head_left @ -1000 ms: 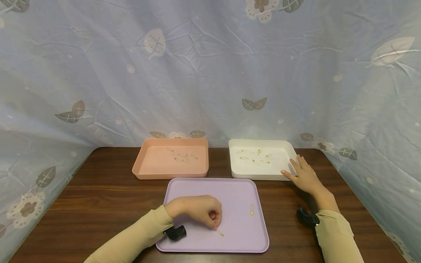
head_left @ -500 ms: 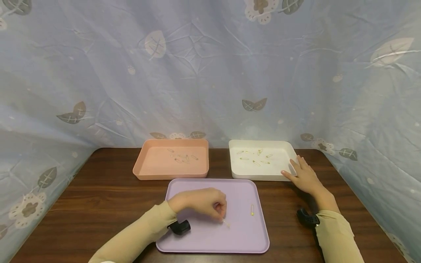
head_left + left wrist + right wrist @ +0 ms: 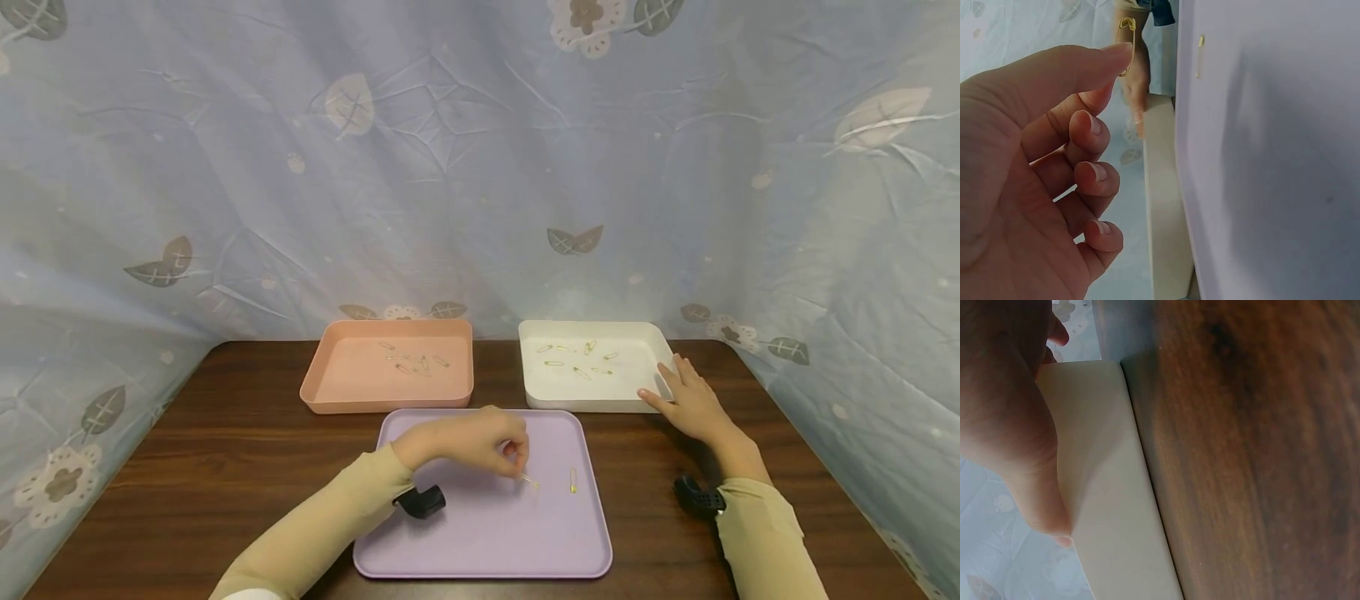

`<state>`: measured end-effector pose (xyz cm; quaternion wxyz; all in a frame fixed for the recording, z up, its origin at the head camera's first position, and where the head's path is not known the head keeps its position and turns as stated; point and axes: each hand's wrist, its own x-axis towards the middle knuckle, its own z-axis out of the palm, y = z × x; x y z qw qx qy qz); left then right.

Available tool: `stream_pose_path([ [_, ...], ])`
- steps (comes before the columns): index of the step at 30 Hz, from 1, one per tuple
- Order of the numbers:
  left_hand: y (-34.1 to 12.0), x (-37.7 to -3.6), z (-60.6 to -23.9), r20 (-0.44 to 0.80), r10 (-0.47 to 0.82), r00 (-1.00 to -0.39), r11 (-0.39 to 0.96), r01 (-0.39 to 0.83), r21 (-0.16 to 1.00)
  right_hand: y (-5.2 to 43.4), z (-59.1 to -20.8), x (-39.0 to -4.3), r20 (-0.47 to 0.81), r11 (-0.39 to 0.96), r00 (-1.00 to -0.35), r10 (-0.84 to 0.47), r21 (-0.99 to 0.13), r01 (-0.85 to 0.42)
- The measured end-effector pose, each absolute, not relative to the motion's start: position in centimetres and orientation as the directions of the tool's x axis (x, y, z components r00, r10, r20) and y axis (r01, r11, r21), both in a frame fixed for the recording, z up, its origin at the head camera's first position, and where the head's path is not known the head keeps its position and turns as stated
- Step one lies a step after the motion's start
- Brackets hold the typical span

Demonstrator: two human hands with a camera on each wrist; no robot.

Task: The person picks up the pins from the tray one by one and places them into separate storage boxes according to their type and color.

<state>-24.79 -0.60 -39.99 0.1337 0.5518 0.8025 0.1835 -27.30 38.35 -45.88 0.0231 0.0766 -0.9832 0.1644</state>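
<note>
Pinching a gold safety pin (image 3: 529,480) between thumb and forefinger, our left hand (image 3: 471,443) hovers over the lilac tray (image 3: 480,542) at lower centre. Our right hand (image 3: 693,402), fingers straight, rests against the white tray (image 3: 540,398) at centre right. Another pin (image 3: 573,479) lies just right.

- We see a small gold safety pin (image 3: 1126,45), closed, pinched at our left hand's (image 3: 468,442) fingertips, raised just above the lilac tray (image 3: 480,533).
</note>
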Motion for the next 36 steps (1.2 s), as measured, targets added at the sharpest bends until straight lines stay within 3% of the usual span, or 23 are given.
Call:
stream_pose_path([
  [10, 0.5, -26.1, -38.2, 0.029, 0.914, -0.404, 0.37, 0.863, 0.344, 38.3, -46.0, -27.3, 0.064, 0.931, -0.988, -0.138, -0.331, -0.152],
  [25, 3.9, -28.1, -36.9, 0.205, 0.889, -0.409, 0.396, 0.912, 0.101, 38.5, -46.2, -27.4, 0.048, 0.93, -0.99, -0.133, -0.338, -0.141],
  [36, 6.3, -29.5, -37.3, 0.313, 0.842, -0.44, 0.454, 0.891, 0.031, 38.4, -45.8, -27.2, 0.047, 0.929, -0.991, -0.129, -0.345, -0.137],
])
